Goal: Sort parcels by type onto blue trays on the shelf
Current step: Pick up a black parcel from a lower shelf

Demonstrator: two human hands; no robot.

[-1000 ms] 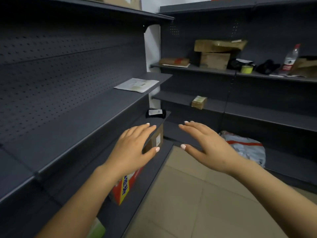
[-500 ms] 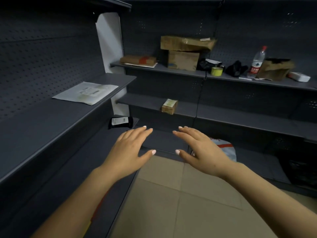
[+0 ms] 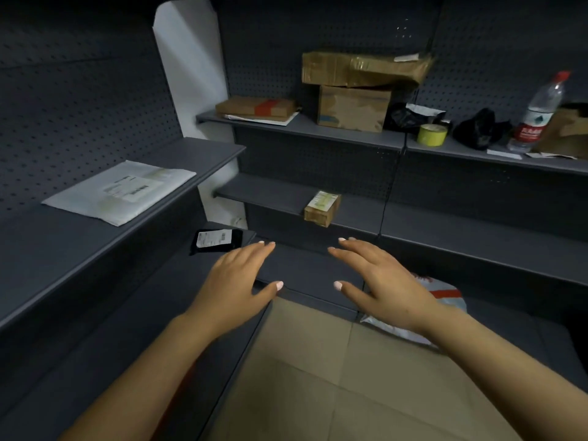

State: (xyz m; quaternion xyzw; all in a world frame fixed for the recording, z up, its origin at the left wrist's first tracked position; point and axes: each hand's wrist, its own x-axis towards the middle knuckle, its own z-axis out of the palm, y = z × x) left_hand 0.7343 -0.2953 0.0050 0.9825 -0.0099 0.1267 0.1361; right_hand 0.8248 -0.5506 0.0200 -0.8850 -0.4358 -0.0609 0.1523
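Left hand (image 3: 237, 281) and right hand (image 3: 380, 281) hover side by side, palms down, fingers spread, holding nothing. Black parcel (image 3: 218, 240) lies on low left shelf just beyond left fingertips. Grey mailer bag (image 3: 444, 296) partly hidden under right wrist. Small box (image 3: 322, 207) on middle shelf ahead; white envelope (image 3: 122, 190) on left shelf.

- Dark grey metal shelving (image 3: 95, 237) runs along the left side and meets a second run of shelving (image 3: 477, 249) across the far side, forming a corner.
- Perforated back panels (image 3: 79, 100) rise behind the shelves.
- A white wall strip (image 3: 191, 74) shows in the gap at the corner between the two runs.
- The floor (image 3: 318, 377) is beige tile with thin joints.
- Light is dim; the white strip is the brightest part.
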